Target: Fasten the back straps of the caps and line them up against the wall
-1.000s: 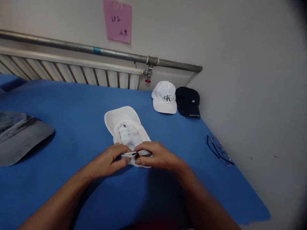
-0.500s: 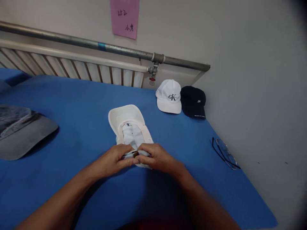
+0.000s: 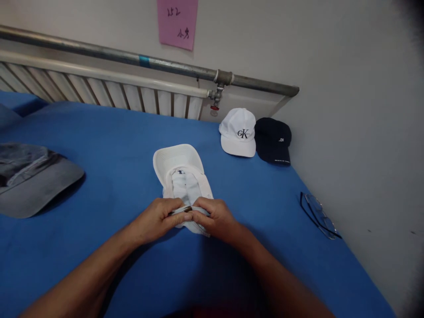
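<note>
An off-white cap lies upside down on the blue sheet, its brim pointing away from me and its pale lining showing. My left hand pinches the left part of the cap's back strap between thumb and fingers. On the right part of the same strap, my right hand has a like pinch. Between my thumbs, which nearly touch, a small brown and metallic buckle shows. Parts of the strap are hidden under my fingers.
At the back right sit a white cap with black letters and a dark navy cap. Glasses rest near the right edge. A grey cap lies at the far left. Behind run a radiator and pipe.
The whole scene has shifted slightly right in view. The strap and buckle have tilted a little between my hands, which keep their pinch.
</note>
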Demonstrator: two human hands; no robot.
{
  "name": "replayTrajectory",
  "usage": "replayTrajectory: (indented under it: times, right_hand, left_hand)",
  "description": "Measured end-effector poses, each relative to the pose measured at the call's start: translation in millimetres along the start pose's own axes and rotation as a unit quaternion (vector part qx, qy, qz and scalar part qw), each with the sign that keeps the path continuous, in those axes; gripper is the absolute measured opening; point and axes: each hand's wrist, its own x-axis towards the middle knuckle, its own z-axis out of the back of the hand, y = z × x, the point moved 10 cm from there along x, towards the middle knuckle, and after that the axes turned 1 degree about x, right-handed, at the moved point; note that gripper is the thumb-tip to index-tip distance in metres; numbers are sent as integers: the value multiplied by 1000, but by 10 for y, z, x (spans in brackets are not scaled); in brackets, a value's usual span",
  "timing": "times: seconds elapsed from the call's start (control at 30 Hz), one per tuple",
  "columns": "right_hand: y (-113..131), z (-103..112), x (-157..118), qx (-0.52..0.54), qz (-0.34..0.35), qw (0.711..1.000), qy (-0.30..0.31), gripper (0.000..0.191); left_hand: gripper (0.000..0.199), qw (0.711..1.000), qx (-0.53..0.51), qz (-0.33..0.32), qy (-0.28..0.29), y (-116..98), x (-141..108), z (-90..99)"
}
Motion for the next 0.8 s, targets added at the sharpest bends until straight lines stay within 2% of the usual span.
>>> replayTrajectory:
  times: [0.23, 0.43, 0.57, 0.8]
  right_hand:
    - [-45, 20, 51, 32, -32, 998, -33, 24]
    - [-107, 30, 48, 139, -80, 987, 14, 24]
    - [-70, 37, 24, 198, -79, 976, 43, 24]
    - [23, -78, 7, 227, -69, 968, 86, 17]
  left_hand:
    - [40, 999, -37, 26, -8, 6, -27, 9]
    - [46, 994, -99, 34, 19, 78, -9, 84]
    - [49, 991, -127, 34, 24, 43, -17, 157]
    - [49, 991, -132, 32, 3, 9, -35, 171]
